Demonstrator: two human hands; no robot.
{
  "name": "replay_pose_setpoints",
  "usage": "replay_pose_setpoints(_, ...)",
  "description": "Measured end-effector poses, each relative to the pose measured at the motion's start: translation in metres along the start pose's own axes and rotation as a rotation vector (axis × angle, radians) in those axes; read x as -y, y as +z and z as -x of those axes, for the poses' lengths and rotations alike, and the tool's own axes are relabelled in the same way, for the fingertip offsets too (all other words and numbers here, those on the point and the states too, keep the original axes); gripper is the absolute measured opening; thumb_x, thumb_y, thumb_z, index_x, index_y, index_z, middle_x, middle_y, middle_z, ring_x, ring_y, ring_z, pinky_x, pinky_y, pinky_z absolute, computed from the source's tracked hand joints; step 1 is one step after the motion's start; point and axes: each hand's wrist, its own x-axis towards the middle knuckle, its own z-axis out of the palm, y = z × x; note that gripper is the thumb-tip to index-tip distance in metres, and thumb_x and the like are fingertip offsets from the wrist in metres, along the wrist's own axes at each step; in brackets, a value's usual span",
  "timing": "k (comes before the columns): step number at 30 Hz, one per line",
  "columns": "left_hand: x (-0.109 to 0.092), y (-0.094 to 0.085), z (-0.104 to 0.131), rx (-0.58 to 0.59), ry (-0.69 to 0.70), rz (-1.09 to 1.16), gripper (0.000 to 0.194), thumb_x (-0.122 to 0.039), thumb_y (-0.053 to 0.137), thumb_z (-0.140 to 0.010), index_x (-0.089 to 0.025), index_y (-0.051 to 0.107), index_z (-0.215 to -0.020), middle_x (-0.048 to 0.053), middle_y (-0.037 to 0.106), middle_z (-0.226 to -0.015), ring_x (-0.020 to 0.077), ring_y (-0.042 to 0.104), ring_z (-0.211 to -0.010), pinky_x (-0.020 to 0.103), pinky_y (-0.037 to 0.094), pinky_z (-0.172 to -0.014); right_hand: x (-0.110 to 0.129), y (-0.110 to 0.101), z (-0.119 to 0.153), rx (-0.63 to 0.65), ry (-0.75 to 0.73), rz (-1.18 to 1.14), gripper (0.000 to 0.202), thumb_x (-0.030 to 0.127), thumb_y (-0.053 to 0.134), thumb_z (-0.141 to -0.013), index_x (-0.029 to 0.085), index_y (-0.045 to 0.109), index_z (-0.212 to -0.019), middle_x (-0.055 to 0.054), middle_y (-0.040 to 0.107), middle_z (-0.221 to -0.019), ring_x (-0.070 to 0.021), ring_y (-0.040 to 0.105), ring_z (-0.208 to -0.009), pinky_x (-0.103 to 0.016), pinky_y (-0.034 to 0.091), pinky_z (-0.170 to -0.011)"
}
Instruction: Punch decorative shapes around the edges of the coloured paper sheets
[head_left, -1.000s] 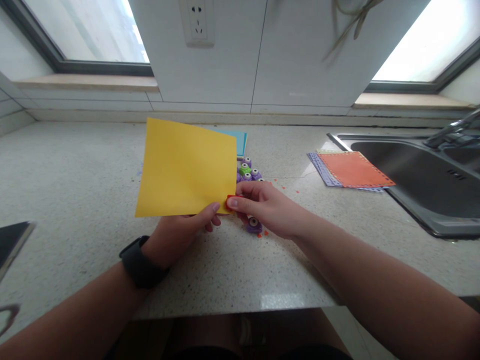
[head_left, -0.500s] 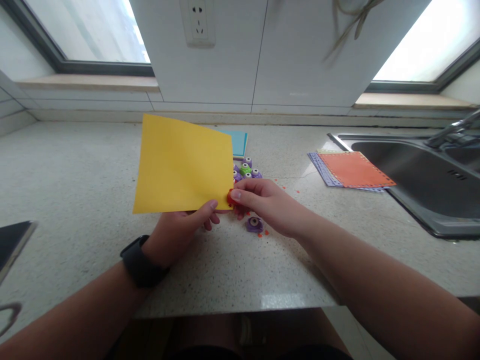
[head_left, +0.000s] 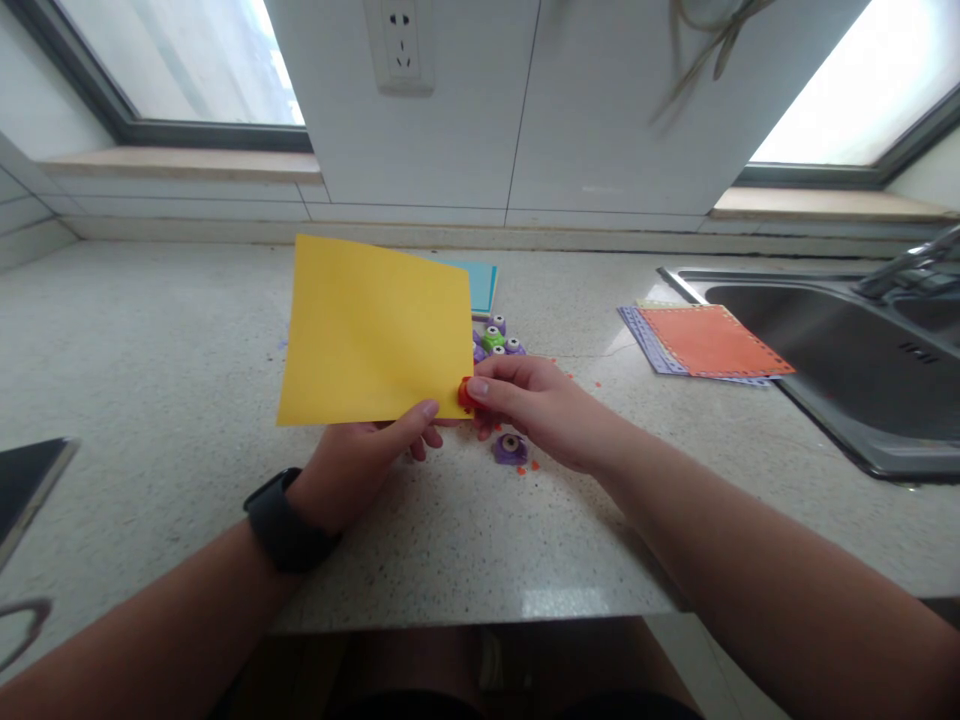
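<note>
A yellow sheet of paper (head_left: 379,335) is held up over the counter. My left hand (head_left: 375,450) pinches its lower edge, thumb on top and fingers underneath. At the sheet's lower right corner, my right hand (head_left: 532,405) is closed on a small red paper punch (head_left: 466,394), which sits over the paper's edge. A purple punch (head_left: 511,449) with a round, eye-like top lies just below my right hand. Behind the sheet's right edge stand several more punches, purple ones and a green one (head_left: 493,338), partly hidden by the paper.
Light blue paper (head_left: 482,287) lies behind the yellow sheet. On the right, orange paper (head_left: 716,340) with a punched border rests on purple sheets beside the steel sink (head_left: 810,370). Small orange paper bits (head_left: 535,465) are scattered near the punches. A dark panel (head_left: 30,490) is at the left.
The whole view has shifted slightly, and the yellow sheet sits a little farther right. Both hands keep their grips, with the red punch still at the lower right corner.
</note>
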Motion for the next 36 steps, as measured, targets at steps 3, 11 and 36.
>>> replay_pose_setpoints(3, 0.003, -0.001, 0.000, 0.004, -0.001, 0.020, 0.033, -0.045, 0.068, -0.087, -0.021, 0.068, -0.065, 0.000, 0.069, -0.063, 0.0161, 0.061, -0.059, 0.029, 0.052, -0.063, 0.000, 0.001, 0.000, 0.018, 0.003, -0.038, 0.028, 0.042, 0.069, -0.089, 0.016, 0.063, -0.079, -0.001, 0.062, -0.072, -0.0112, 0.057, -0.063, -0.024, 0.043, -0.058)
replay_pose_setpoints(11, 0.010, 0.000, 0.000, -0.012, -0.001, 0.061, 0.031, -0.046, 0.071, -0.086, -0.022, 0.069, -0.067, -0.002, 0.068, -0.063, 0.0151, 0.059, -0.057, 0.029, 0.050, -0.059, -0.004, 0.003, -0.002, 0.028, 0.008, -0.103, 0.030, 0.043, 0.073, -0.086, 0.015, 0.067, -0.077, 0.000, 0.060, -0.067, -0.0101, 0.053, -0.060, -0.023, 0.040, -0.055)
replay_pose_setpoints(36, 0.008, -0.001, -0.001, -0.012, 0.010, 0.008, 0.034, -0.046, 0.068, -0.087, -0.022, 0.068, -0.062, -0.001, 0.066, -0.060, 0.0158, 0.058, -0.057, 0.030, 0.049, -0.061, -0.006, 0.003, -0.003, 0.035, 0.008, -0.132, 0.027, 0.040, 0.075, -0.084, 0.015, 0.068, -0.076, 0.000, 0.062, -0.070, -0.0099, 0.054, -0.062, -0.023, 0.041, -0.057)
